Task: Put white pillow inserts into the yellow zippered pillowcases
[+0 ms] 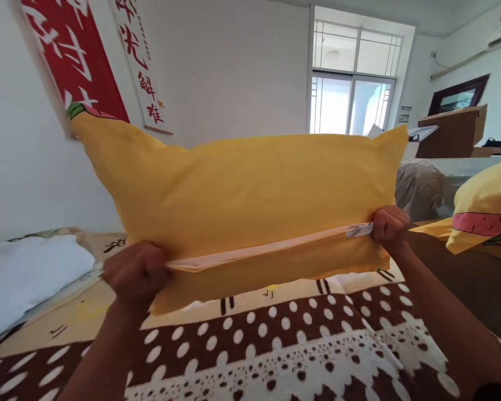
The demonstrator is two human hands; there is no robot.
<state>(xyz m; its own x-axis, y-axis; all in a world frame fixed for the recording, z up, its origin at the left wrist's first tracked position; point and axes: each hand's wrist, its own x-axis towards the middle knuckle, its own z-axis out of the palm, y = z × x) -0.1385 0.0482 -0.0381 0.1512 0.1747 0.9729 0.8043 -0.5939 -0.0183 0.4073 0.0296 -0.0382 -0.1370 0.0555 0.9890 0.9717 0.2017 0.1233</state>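
Note:
A plump yellow pillow (267,184) hangs upright in front of me, above the bed. Its case has a lengthwise opening near the lower side, where a pale strip (271,247) shows between the yellow edges. My left hand (137,270) is closed in a fist on the case at the left end of that opening. At the right end, my right hand (390,225) grips the case beside a small white label (358,230). A green and pink print peeks out at the pillow's upper left corner. The pillow's far side is hidden.
A brown and cream patterned blanket (250,334) covers the bed. At left lies a white pillow (42,278). Another yellow pillow (484,206) with a pink print sits at right. Behind it are a cardboard box (453,133) and a plastic-covered item (421,186).

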